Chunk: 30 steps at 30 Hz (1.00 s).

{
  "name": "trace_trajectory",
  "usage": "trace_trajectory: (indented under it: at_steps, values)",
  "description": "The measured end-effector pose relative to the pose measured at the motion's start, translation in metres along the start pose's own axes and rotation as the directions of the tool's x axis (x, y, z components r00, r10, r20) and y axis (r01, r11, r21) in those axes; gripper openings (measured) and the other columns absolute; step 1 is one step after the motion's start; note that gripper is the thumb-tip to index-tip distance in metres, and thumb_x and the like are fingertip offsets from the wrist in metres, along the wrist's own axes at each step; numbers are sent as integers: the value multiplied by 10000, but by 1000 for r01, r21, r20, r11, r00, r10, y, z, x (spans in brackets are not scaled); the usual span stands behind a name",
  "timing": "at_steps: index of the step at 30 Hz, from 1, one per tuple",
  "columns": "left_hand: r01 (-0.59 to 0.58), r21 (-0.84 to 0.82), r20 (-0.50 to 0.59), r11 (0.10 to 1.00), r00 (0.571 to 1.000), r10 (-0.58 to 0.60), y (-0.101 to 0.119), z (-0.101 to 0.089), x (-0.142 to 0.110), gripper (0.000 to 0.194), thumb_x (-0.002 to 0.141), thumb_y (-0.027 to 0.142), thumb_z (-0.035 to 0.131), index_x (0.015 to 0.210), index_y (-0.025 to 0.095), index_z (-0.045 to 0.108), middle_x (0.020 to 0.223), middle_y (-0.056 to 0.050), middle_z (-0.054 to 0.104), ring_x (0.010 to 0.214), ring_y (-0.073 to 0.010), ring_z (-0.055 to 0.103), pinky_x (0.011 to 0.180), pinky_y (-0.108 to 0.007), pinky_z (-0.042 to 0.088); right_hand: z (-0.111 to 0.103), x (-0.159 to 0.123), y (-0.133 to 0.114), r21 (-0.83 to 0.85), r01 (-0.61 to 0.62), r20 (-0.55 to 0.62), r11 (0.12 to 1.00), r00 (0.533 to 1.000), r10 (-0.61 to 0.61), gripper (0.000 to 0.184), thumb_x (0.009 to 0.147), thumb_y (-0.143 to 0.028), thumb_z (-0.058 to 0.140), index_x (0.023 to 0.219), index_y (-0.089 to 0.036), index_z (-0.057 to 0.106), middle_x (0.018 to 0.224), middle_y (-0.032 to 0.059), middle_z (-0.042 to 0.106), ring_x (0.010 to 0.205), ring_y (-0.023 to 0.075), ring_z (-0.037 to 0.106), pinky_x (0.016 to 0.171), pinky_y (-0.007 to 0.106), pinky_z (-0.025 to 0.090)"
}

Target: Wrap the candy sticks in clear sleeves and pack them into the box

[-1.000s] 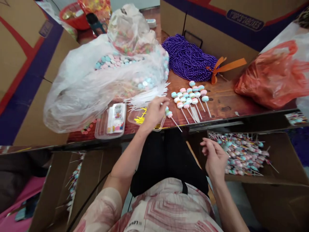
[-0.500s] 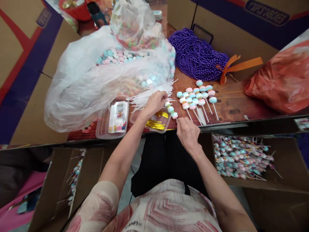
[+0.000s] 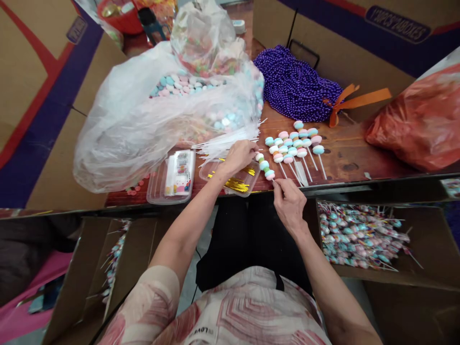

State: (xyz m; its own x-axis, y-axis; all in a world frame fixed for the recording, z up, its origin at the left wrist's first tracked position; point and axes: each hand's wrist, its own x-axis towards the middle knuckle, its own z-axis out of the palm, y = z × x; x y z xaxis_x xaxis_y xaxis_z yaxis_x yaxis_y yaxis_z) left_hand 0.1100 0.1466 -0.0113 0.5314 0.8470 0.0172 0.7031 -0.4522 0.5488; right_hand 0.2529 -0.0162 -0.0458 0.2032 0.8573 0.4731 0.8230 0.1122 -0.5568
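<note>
A candy skewer (image 3: 265, 166), with pastel pieces threaded in a row, is held slantwise between my two hands at the table's front edge. My left hand (image 3: 241, 156) is closed in a pinch at its upper end, the fingertips touching the top piece. Down at the lower end, my right hand (image 3: 289, 201) is closed round the stick, which its fingers mostly hide. Under my left wrist lies a clear tray of gold twist ties (image 3: 239, 184). White sticks (image 3: 230, 140) are spread just behind that hand. Several finished candy skewers (image 3: 293, 146) lie to the right.
A plastic bag of pastel candies (image 3: 118, 124) fills the table's left side. A clear box of printed wrappers (image 3: 178, 175) stands in front. Purple bead strings (image 3: 294, 86) and a red bag (image 3: 417, 120) lie right. Below, a carton (image 3: 424, 239) holds wrapped skewers.
Both hands and the candy skewer appear slightly further right, and the right hand a little lower. The view has shifted a little too. Both hands keep their grip.
</note>
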Motion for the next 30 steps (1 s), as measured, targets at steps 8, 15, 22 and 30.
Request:
trace_trajectory:
  at_steps: [8,15,22,30]
  values:
    - [-36,-22,34,999,999,37,-3,-2,3,298,850,158,523,939,153,808,893,-92,777,834,-220,665,801,-305,460,-2,8,4,-54,-11,84,998,996,15,221,981,-228,500,826,-203,656,766,41,661,718,166,590,638,285,358]
    - [-12,-7,52,1000,999,12,1,-4,2,274,850,177,530,869,158,803,781,-74,750,734,-198,625,740,-301,431,4,7,-6,-192,-46,112,980,991,68,248,972,-206,464,778,-188,617,756,53,637,663,161,521,562,296,249]
    - [-35,116,30,993,999,32,4,0,-2,317,907,215,488,943,167,799,918,-112,772,890,-241,674,783,-319,429,9,14,-15,-215,-60,148,975,985,93,230,956,-184,440,813,-181,620,780,58,625,660,162,490,563,303,228]
    - [-56,191,54,980,997,46,10,-1,-3,350,932,222,449,947,165,794,937,-124,758,904,-245,674,776,-326,429,24,18,-23,-239,-74,181,968,976,119,269,970,-178,397,897,-165,656,808,66,636,657,164,486,568,304,219]
